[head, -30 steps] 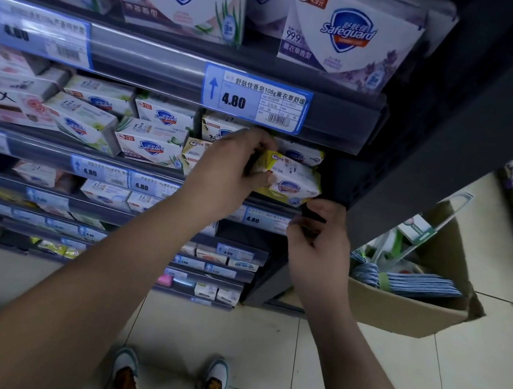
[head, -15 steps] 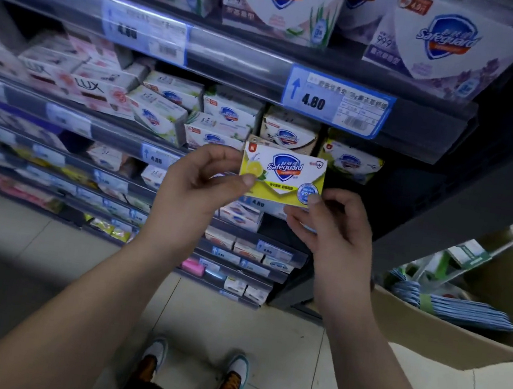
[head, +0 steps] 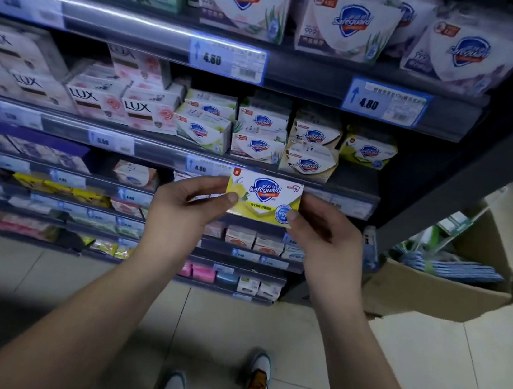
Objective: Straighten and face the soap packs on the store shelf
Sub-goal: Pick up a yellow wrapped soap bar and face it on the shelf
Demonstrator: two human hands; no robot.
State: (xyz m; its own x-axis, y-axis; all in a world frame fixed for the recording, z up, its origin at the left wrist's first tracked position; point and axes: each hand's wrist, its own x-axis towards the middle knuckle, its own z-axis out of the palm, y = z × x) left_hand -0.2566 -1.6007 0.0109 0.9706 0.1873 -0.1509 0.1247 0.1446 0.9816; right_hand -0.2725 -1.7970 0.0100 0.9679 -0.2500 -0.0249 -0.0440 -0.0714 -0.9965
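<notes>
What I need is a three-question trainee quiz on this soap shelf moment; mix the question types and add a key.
1. True or false: the yellow Safeguard pack is pinched by both the left hand and the right hand.
2. The pack's printed front faces: A) the camera, B) the shelf, C) the floor.
3. Fill in: the pink-flowered packs left of the shelved Safeguard rows bear the brand ____.
Key: 1 true; 2 A; 3 LUX.
</notes>
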